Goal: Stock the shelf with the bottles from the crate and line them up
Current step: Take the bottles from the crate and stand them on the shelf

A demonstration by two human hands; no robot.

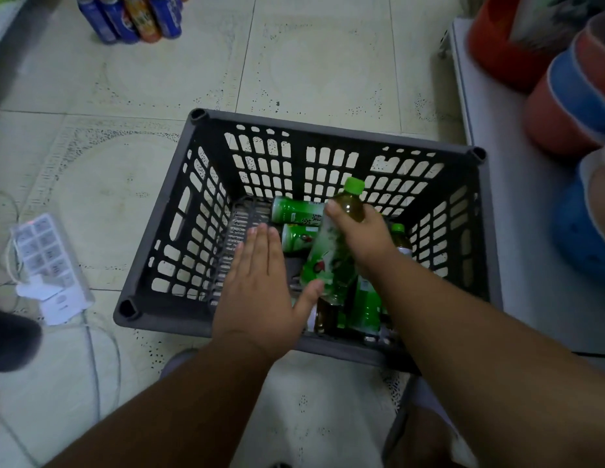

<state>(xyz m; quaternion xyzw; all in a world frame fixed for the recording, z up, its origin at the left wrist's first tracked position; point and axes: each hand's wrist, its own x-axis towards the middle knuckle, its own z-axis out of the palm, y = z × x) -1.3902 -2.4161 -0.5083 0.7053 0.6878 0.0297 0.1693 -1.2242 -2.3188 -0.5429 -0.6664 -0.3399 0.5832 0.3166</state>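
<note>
While the green-capped tea bottle (331,244) is clasped near its neck by the right hand (365,231) inside the grey crate (328,128), the left hand (260,282) lies flat, thumb touching it; snagging on the crate's remaining bottles (294,211) could be risked.

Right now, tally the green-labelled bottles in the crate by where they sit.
Green-capped plastic tea bottle in the right hand grip: 1
Bottles lying at the grey plastic crate far end: 2
Bottles partly hidden by the right arm: at least 2
Total: at least 5
</note>
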